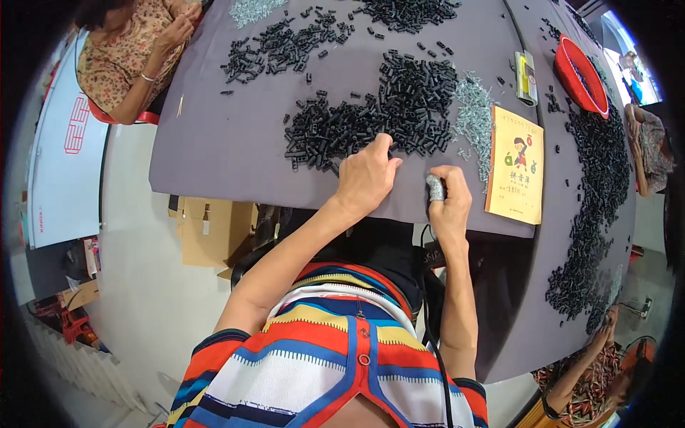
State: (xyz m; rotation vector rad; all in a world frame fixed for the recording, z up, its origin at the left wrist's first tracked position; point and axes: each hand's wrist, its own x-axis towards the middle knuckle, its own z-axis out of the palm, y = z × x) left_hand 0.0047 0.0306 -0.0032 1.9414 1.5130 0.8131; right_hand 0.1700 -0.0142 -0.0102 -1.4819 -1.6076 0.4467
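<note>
While our left hand [365,177] and right hand [451,203] curl their fingers, we cannot tell if they grip anything. The left is at the near edge of the black bits [417,103]. Past the right, a book [515,171] lies on the surface [214,143].

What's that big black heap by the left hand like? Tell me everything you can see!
The heap of small, black, tube-like pieces looks like hard plastic. It's wide and uneven, with pieces lying jumbled in all directions and a few strays around its edges. It rests loose on the smooth grey tabletop. Small silvery metal-looking bits lie along its right side. The bare left hand is at its near edge; whether the fingers hold a piece isn't clear.
</note>
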